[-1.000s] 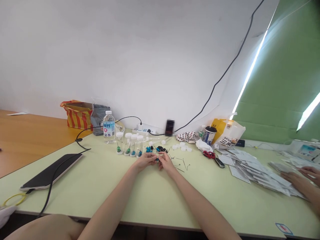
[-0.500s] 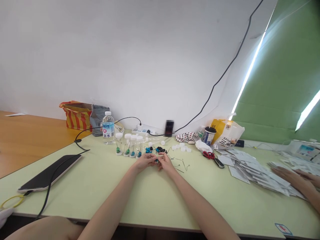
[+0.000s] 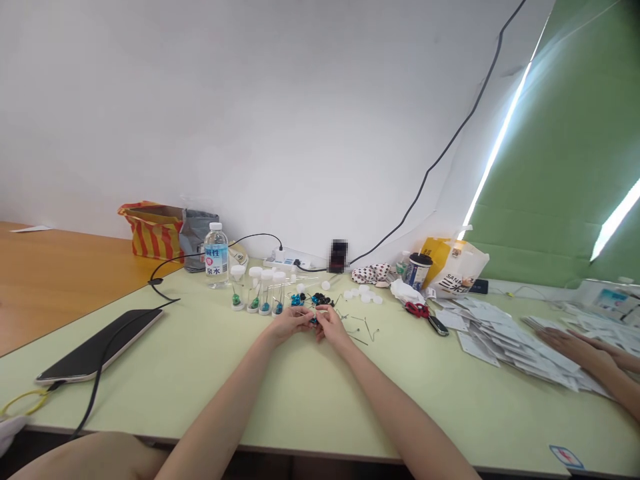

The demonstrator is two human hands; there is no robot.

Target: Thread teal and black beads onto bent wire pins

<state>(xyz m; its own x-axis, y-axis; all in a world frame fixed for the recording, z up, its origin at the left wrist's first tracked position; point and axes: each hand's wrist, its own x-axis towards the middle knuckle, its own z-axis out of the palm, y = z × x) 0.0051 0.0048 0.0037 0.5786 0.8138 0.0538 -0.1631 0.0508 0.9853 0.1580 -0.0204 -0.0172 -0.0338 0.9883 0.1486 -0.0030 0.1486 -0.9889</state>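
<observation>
My left hand (image 3: 291, 323) and my right hand (image 3: 330, 325) meet over the table, fingertips pinched around a small blue piece (image 3: 314, 321). Its exact kind is too small to make out, and the fingers partly cover it. Just beyond the hands lie blue shiny pieces (image 3: 298, 300) and black ones (image 3: 324, 300) in a loose pile. To the left stand several clear tubes with white caps (image 3: 238, 271), holding green and blue pieces. Thin metal wires (image 3: 371, 329) lie right of my right hand, and loose white caps (image 3: 365, 293) sit behind them.
A water bottle (image 3: 216, 257) and a dark tablet-like device (image 3: 103, 345) with a black cable are at left. Red-handled scissors (image 3: 417, 309), a cup (image 3: 418, 272) and stacked white cards (image 3: 505, 333) lie at right. Another person's hands (image 3: 575, 348) rest on the cards.
My hands stay nearly in place, with the blue piece still between the fingertips. The other person's hands have shifted slightly left over the cards.
</observation>
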